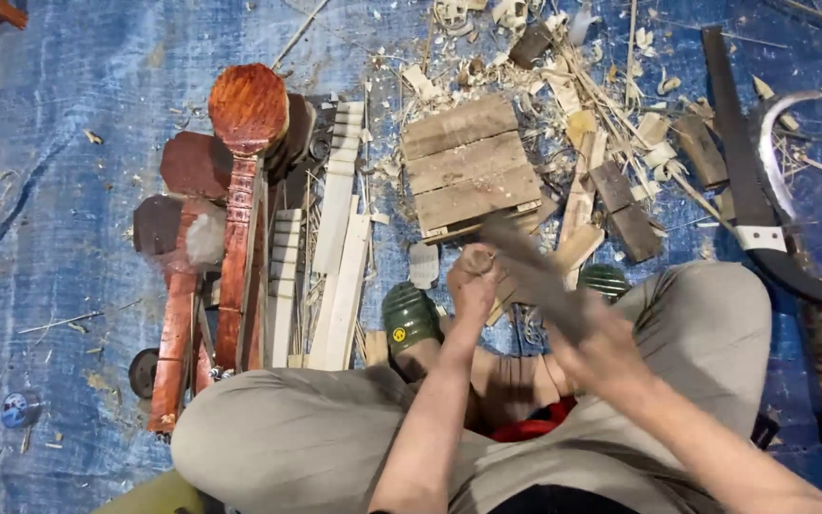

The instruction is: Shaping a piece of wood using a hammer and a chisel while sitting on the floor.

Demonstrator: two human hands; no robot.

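Observation:
My left hand [473, 286] is closed around a short wooden stick [477, 257], held upright just in front of a low slatted wooden block [468, 164]. My right hand [599, 347] grips a long flat blade [530, 271], blurred with motion, its tip reaching toward the top of the stick. I am squatting, knees in grey trousers at either side, green sandals [409, 316] below the hands.
Carved reddish paddle-shaped wooden pieces [244, 143] and pale wooden strips [340, 247] lie stacked at left on a blue tarp [59, 171]. Wood shavings and offcuts [611, 124] litter the upper right. A curved sickle [771, 143] and a dark saw blade [744, 181] lie at right.

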